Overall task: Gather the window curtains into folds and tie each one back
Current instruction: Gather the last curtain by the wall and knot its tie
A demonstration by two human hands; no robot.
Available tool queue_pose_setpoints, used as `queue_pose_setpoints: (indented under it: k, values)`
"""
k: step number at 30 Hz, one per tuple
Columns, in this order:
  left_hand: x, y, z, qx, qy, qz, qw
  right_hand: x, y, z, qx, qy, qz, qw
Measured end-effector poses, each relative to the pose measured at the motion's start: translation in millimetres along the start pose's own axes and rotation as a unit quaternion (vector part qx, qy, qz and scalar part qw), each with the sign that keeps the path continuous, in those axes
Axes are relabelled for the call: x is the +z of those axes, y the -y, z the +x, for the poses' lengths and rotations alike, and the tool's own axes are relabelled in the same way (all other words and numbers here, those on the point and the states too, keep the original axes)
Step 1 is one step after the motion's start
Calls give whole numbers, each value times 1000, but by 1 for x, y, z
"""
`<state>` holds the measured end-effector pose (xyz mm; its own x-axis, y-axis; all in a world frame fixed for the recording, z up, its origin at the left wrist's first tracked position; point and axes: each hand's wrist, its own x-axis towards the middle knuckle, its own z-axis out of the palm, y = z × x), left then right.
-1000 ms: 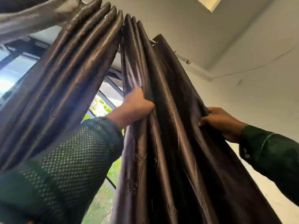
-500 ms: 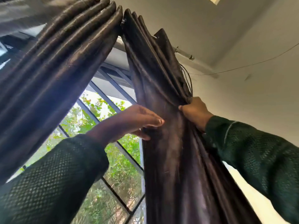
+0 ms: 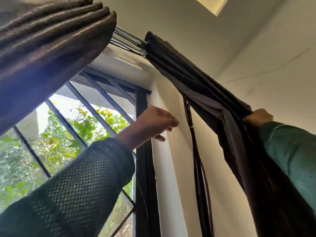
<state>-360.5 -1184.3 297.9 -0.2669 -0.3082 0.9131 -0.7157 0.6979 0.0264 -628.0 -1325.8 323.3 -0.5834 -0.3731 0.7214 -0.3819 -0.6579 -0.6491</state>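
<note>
Where the right hand (image 3: 258, 117) is curled around the outer edge of the right curtain (image 3: 196, 77), the dark cloth is held bunched into tight folds and drawn aside against the pale wall (image 3: 273, 62). The fingers of that hand are wrapped behind the cloth and cannot be seen. The left hand (image 3: 152, 124) is held free in front of the window's side wall, its fingers relaxed and slightly spread, nothing being gripped. Between the two hands, thin dark cords (image 3: 196, 151) are seen hanging apart from the gathered cloth. The curtain rod (image 3: 128, 41) is exposed between the right curtain and the left curtain (image 3: 51, 40), which is bunched in rounded pleats at the upper left and covers part of the window grille (image 3: 89, 108). Green foliage (image 3: 56, 134) is seen through the bars. Much of the lower view is blocked by the two green sleeves, and the lower ends of both curtains are cut off.
</note>
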Motion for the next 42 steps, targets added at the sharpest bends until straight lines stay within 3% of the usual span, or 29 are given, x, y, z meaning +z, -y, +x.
queue_pose_setpoints:
  k: [5, 11, 14, 19, 25, 30, 34, 39, 42]
  values:
    - [10, 19, -5, -30, -6, 40, 999, 50, 1, -47, -56, 68, 8, 996]
    - [41, 20, -39, 92, -131, 50, 986, 50, 16, -122, -239, 71, 48, 967]
    - [60, 25, -68, 100, -144, 130, 976, 42, 12, -161, -238, 103, 78, 963]
    - [81, 41, -116, 10, -154, 205, 967, 44, -20, -214, -227, 119, 93, 962]
    - [112, 61, -177, -53, -238, 156, 957, 44, -66, -272, -191, 102, 119, 969]
    - [136, 81, -225, -107, -216, -7, 971, 31, -91, -324, -180, 73, 49, 980]
    - [144, 98, -252, -164, -212, -94, 959, 24, -105, -355, -165, 84, -11, 983]
    - [124, 111, -261, -182, -222, -33, 957, 11, -115, -375, -189, 26, -83, 978]
    - [117, 120, -267, -141, -249, 35, 958, 6, -116, -386, -216, -1, -139, 966]
